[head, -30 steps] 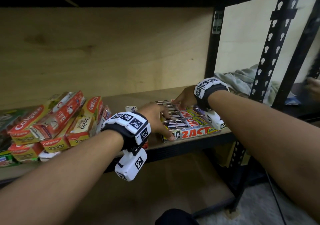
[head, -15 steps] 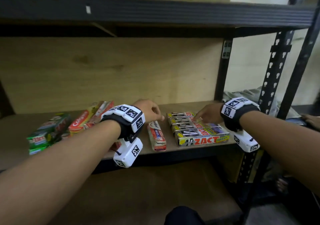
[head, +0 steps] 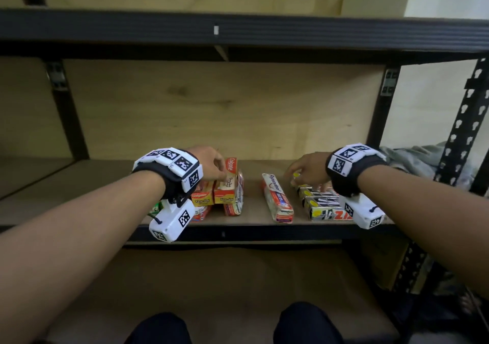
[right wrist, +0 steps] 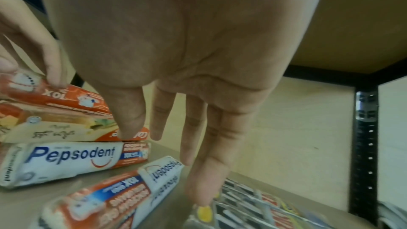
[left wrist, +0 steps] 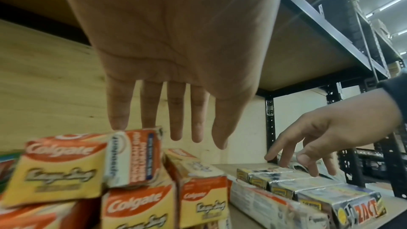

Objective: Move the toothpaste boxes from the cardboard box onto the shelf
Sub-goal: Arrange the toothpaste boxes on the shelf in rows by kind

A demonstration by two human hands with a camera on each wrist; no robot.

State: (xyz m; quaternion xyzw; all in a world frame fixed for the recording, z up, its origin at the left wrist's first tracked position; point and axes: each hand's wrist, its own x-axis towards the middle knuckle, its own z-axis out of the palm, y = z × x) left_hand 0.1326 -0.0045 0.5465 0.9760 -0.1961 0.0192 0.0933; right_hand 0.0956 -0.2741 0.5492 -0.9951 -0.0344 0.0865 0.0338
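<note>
On the wooden shelf a stack of red and yellow Colgate boxes stands left of centre. My left hand hangs over it with straight fingers, and the fingertips touch the topmost box. One white and red Pepsodent box lies alone in the middle. To the right lies a row of silver ZACT boxes. My right hand reaches down with spread fingers that touch their far ends. Neither hand holds a box.
A black beam of the shelf above runs close overhead. A perforated black post and grey cloth are at the right. A lower board lies beneath, with my knees at the bottom edge.
My left hand has moved left, from the ZACT boxes past the lone Pepsodent box onto the Colgate stack. My right hand stays on the ZACT row. My view has pulled back and risen.
</note>
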